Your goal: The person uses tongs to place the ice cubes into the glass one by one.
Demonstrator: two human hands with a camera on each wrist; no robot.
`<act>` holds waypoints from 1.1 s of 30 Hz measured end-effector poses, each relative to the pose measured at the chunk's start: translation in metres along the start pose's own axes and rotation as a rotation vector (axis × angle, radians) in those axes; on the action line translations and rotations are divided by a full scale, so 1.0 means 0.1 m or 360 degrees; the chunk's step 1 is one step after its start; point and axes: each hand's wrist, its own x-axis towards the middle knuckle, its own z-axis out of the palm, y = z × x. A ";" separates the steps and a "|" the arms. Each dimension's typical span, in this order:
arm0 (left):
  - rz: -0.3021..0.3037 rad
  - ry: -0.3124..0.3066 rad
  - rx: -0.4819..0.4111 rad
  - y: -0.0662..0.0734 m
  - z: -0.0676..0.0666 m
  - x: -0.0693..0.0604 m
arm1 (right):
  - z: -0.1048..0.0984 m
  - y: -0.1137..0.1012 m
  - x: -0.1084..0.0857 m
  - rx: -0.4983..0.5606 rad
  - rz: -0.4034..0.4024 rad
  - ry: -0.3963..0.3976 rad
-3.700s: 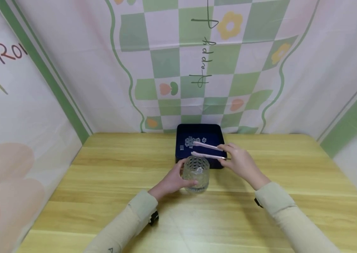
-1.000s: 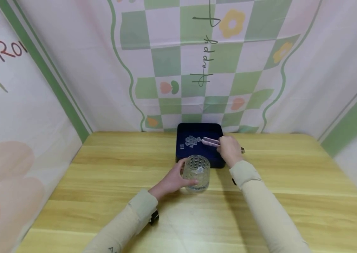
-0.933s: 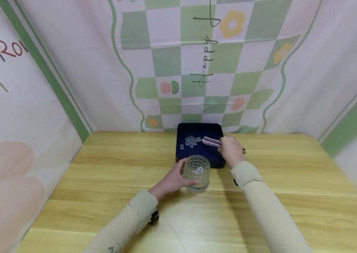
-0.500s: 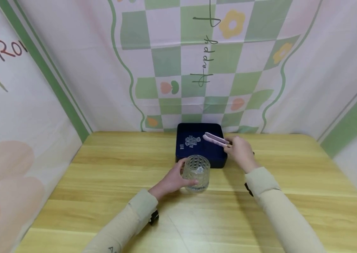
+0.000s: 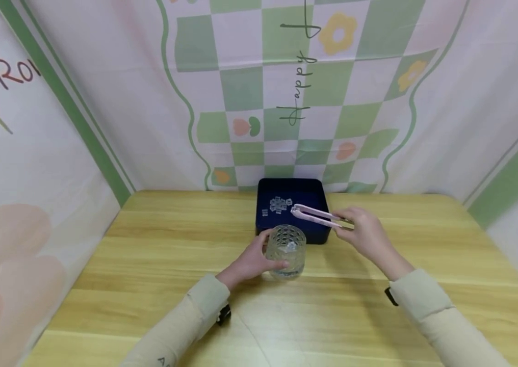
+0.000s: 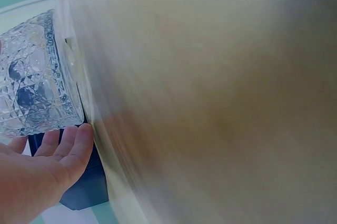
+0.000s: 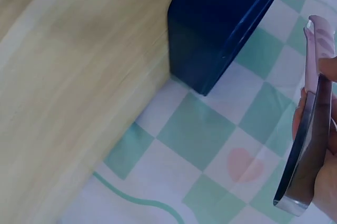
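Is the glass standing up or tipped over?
Upright: the glass has its mouth on top and thick base below, with the left hand holding it.

I see pink tongs [image 7: 314,124] with silvery metal at the rear, and a colourless glass [image 5: 287,259] with a faceted, dimpled pattern. The tray [image 5: 317,236] reads deep navy to me; the pieces [image 5: 279,205] in it look clear to whitish. The worktop [image 5: 158,244] is yellow-tan, streaked with wood grain. Behind, I get a cloth [image 5: 240,92] checked in soft greens and white, with yellow flowers, peachy hearts and wavy green lines. The sleeves [image 5: 185,321] are cream, the straps [image 5: 224,316] black.
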 end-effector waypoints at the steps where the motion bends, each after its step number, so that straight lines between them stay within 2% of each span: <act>1: 0.0000 0.0000 -0.0001 0.00 0.00 0.00 | -0.01 -0.02 -0.03 0.0003 -0.0034 0.0015; 7: 0.0007 0.0003 0.0005 0.01 0.00 0.00 | -0.04 -0.07 -0.15 -0.0009 -0.0288 0.0128; 11: 0.0011 -0.0002 0.0008 0.00 0.00 0.01 | -0.04 -0.09 -0.19 -0.0019 -0.0416 0.0143; 23: 0.0015 -0.0015 -0.0026 0.00 0.01 0.00 | 0.04 -0.10 -0.22 -0.0026 -0.0578 0.0067; 33: 0.0031 -0.0018 -0.0013 -0.01 0.00 0.00 | 0.06 -0.12 -0.21 -0.0019 -0.0572 0.0040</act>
